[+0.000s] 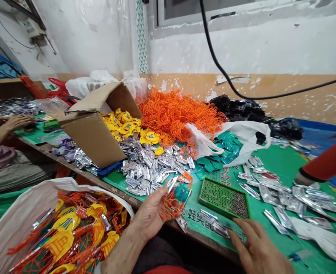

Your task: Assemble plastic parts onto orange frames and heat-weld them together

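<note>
Your left hand (149, 215) grips an orange lattice frame (176, 198) in curled fingers, its long axis tilted up and away, a teal packet (182, 192) inside. Your right hand (259, 247) lies spread, fingertips just beside silver sachets (213, 227) (nearer than the left). Beyond those fingers, a green tray (223, 210) holds grey beads (238, 203); left of them, a white bag (22, 224) holds orange frames (82, 236) and yellow pieces (60, 243).
</note>
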The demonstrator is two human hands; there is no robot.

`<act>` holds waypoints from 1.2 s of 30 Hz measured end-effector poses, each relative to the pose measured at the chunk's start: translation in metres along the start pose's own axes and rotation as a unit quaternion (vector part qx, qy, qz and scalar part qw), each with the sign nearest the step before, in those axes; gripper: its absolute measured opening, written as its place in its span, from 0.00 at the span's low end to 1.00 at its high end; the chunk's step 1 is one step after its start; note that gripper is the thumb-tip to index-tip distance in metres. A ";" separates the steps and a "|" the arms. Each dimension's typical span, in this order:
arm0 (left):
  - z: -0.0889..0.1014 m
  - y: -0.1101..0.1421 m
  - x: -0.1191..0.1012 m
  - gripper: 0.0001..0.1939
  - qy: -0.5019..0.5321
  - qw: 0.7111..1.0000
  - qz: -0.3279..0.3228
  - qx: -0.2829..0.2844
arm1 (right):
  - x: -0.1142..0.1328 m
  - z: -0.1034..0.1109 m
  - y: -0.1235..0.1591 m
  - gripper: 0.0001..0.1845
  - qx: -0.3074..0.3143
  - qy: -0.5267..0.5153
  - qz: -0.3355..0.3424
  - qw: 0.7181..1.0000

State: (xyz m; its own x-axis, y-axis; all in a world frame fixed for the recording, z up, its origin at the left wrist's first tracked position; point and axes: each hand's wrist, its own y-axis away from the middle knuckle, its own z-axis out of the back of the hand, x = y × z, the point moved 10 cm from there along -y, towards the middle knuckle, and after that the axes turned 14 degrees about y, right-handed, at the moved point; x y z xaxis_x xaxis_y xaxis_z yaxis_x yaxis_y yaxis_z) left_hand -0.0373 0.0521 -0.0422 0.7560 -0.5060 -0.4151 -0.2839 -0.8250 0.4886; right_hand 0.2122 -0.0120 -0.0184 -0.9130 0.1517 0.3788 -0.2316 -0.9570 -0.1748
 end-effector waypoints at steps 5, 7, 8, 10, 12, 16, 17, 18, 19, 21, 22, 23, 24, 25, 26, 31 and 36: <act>-0.008 0.005 0.020 0.13 -0.009 0.997 0.078 0.018 | 0.075 0.035 -0.003 0.25 -0.050 -0.023 0.222 0.974; -0.015 0.010 0.029 0.15 -0.039 0.993 0.096 0.050 | 0.109 0.031 -0.002 0.39 -0.042 0.004 0.314 0.949; -0.018 0.013 0.033 0.16 -0.050 0.991 0.104 0.069 | 0.123 0.025 -0.001 0.45 -0.035 0.014 0.350 0.936; -0.023 0.017 0.038 0.14 -0.050 0.987 0.114 0.103 | 0.143 0.011 0.001 0.49 -0.016 0.016 0.403 0.915; -0.023 0.021 0.037 0.15 -0.028 0.984 0.119 0.126 | 0.155 0.000 0.000 0.46 0.011 -0.002 0.418 0.908; -0.035 0.035 0.013 0.26 -0.038 0.979 0.038 0.196 | 0.153 -0.004 -0.020 0.32 0.068 -0.060 0.307 0.947; -0.040 0.040 0.008 0.28 -0.054 0.976 0.003 0.212 | 0.150 -0.003 -0.024 0.29 0.073 -0.078 0.270 0.957; -0.046 0.044 0.004 0.30 -0.067 0.972 -0.027 0.223 | 0.149 -0.004 -0.027 0.27 0.078 -0.090 0.238 0.964; -0.051 0.047 0.002 0.31 -0.076 0.969 -0.052 0.228 | 0.148 -0.005 -0.029 0.26 0.077 -0.098 0.214 0.969; -0.056 0.047 0.002 0.30 -0.074 0.970 -0.092 0.213 | 0.149 -0.005 -0.030 0.24 0.051 -0.099 0.188 0.976; -0.054 0.044 0.001 0.27 -0.064 0.972 -0.113 0.194 | 0.152 -0.006 -0.030 0.23 0.038 -0.090 0.188 0.977; -0.050 0.040 0.000 0.23 -0.049 0.975 -0.132 0.170 | 0.156 -0.008 -0.030 0.24 0.035 -0.079 0.199 0.976; -0.043 0.034 -0.003 0.19 -0.029 0.979 -0.146 0.141 | 0.162 -0.012 -0.030 0.25 0.050 -0.071 0.224 0.971; -0.034 0.029 -0.006 0.16 -0.005 0.982 -0.155 0.112 | 0.169 -0.016 -0.032 0.26 0.078 -0.068 0.253 0.962; -0.025 0.024 -0.010 0.14 0.019 0.983 -0.158 0.088 | 0.175 -0.019 -0.036 0.26 0.109 -0.070 0.282 0.951; 0.004 0.017 -0.030 0.14 0.071 0.986 -0.150 0.026 | 0.196 -0.019 -0.123 0.17 0.092 0.000 0.299 0.950; 0.011 0.026 -0.035 0.15 0.052 0.988 -0.144 -0.003 | 0.242 -0.073 -0.203 0.13 0.105 0.065 0.309 0.943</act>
State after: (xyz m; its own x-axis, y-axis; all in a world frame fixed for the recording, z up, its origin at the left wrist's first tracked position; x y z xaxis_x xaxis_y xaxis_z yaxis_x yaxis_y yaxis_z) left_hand -0.0778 0.0456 -0.0239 0.8613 -0.2215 -0.4573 -0.0442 -0.9293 0.3668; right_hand 0.0136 0.2370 0.0424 -0.8882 -0.4356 0.1459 0.4181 -0.8982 -0.1360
